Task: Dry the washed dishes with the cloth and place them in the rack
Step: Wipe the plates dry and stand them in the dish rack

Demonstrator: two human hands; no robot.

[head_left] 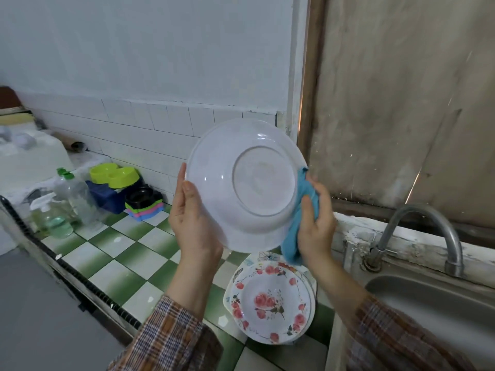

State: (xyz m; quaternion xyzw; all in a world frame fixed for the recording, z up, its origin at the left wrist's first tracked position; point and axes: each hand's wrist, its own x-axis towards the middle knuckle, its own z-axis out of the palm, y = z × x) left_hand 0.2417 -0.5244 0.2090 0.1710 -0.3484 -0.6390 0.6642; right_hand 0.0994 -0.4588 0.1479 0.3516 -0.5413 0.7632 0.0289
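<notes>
Head view: a white plate [241,183] is held in the air above the counter [120,269], tilted nearly upright with its underside and foot ring towards the camera. The left hand [191,223] takes the plate's left rim, and its grip pinches that rim, with the thumb on the underside and the fingers out of sight behind. The right hand [316,226] is at the plate's lower right rim, its grip curled round a blue cloth [300,218] that is pressed against that edge; a tail of cloth hangs below the hand. Directly beneath the plate, well apart from it, a stack of floral plates [273,303] lies face up on the counter, just beside the rim of the steel sink [428,303]. The tap [428,223] arches over the sink to the right of the right hand, apart from it. To the left of the stack, a run of green-and-white tiles extends to two clear bottles [69,204] and a pile of coloured plastic bowls [126,188] standing against the tiled wall. The counter's front edge runs diagonally at lower left, marked by a dark toothed strip [67,269]. The plate's upper rim appears near the wall corner, though the depth between them cannot be judged.
</notes>
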